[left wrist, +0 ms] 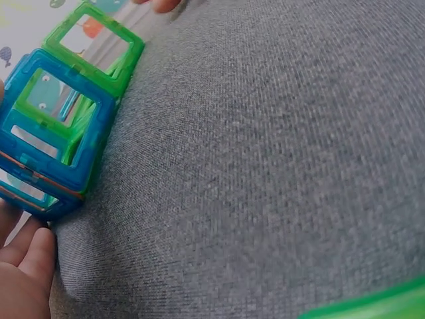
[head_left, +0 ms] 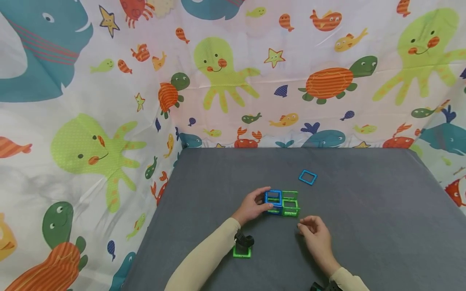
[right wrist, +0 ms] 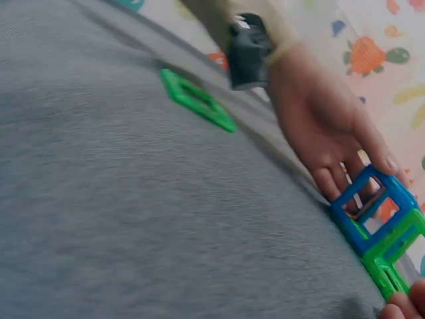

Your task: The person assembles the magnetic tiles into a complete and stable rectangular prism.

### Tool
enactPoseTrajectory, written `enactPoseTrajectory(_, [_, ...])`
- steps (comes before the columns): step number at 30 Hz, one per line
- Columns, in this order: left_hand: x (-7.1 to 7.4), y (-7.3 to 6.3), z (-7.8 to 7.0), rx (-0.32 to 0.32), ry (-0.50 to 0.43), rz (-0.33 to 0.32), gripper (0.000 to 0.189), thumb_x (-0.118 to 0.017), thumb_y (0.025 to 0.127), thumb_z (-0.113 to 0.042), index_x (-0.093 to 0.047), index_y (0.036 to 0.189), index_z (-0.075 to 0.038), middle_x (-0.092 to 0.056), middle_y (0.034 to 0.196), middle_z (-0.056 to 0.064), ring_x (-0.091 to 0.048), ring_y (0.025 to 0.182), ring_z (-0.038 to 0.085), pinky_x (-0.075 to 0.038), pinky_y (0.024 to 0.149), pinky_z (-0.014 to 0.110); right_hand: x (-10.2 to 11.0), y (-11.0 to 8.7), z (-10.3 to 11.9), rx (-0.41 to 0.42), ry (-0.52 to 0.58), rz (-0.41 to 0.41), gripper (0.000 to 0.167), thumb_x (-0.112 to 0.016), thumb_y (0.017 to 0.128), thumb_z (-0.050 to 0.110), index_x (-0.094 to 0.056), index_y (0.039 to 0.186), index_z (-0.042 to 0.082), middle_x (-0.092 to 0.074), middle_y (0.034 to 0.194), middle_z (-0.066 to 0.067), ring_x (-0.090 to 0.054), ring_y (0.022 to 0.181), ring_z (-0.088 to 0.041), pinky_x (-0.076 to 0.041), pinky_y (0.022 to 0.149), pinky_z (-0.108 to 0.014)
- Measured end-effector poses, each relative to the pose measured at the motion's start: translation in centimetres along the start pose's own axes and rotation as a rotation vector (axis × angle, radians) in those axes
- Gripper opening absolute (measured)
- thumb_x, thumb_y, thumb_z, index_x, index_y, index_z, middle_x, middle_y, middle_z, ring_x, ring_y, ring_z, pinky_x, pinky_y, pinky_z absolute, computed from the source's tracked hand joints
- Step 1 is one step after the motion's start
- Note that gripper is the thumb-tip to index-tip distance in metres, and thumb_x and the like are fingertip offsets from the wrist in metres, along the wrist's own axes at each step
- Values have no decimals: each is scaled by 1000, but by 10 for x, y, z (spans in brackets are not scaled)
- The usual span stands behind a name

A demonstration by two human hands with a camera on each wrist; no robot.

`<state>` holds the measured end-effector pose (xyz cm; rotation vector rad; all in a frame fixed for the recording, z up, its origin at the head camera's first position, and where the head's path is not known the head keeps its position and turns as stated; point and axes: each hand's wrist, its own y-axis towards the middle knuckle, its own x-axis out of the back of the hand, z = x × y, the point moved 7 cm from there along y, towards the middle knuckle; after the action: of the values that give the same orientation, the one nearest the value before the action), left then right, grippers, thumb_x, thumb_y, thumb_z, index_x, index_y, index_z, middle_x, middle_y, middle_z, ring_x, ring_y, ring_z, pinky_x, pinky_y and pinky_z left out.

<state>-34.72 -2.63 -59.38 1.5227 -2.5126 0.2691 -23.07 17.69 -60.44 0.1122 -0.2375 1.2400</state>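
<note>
A block of joined magnetic tiles, see-through square frames, stands on the grey cloth. Its left part is blue [head_left: 273,197] and its right part green [head_left: 290,207]. My left hand [head_left: 253,206] holds the blue end, thumb at the near side and fingers at the far side; the right wrist view shows this hand [right wrist: 329,126] too. Just right of and nearer than the green part, my right hand [head_left: 317,238] hovers with loosely bent fingers. In the head view it stands apart from the tiles, and nothing shows in it.
A loose blue square tile [head_left: 308,177] lies farther back on the grey cloth [head_left: 382,210]. Under the left wrist lies a loose green square tile [head_left: 242,255], partly hidden by the wrist camera. A printed sea-animal curtain [head_left: 247,93] borders the back and sides.
</note>
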Motion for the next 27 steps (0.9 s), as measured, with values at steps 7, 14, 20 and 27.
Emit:
enactPoseTrajectory(7, [2,3,-1,-5,-3,-3,59,-72,96,-16,-51,151,-20,-51,153,11,-53,140,31,-46,114,47,-26,-21,18,258,-201,240,17,-76,87,4,-74,102,11,-75,99,-2,-65,83,3,-56,68,-22])
enactPoseTrajectory(14, [1,5,0,12,7,13,60,-72,96,-16,-50,151,-21,-55,149,11,-55,139,30,-47,113,46,-63,-54,44,748,-391,524,25,-79,86,12,-77,110,16,-74,118,-3,-71,105,-19,-61,83,-36])
enactPoseTrajectory(20, [1,5,-3,26,8,9,60,-72,96,-15,-49,151,-21,-55,149,11,-54,139,30,-46,113,46,-93,-77,50,988,-569,683,34,-78,89,22,-74,123,20,-67,136,-8,-66,122,-27,-58,93,-46])
enactPoseTrajectory(27, [1,3,-7,30,0,11,60,-72,96,-13,-49,151,-19,-54,150,13,-53,141,31,-44,115,49,-115,-86,55,1132,-670,735,43,-76,91,27,-68,133,20,-62,142,-7,-61,130,-29,-56,98,-47])
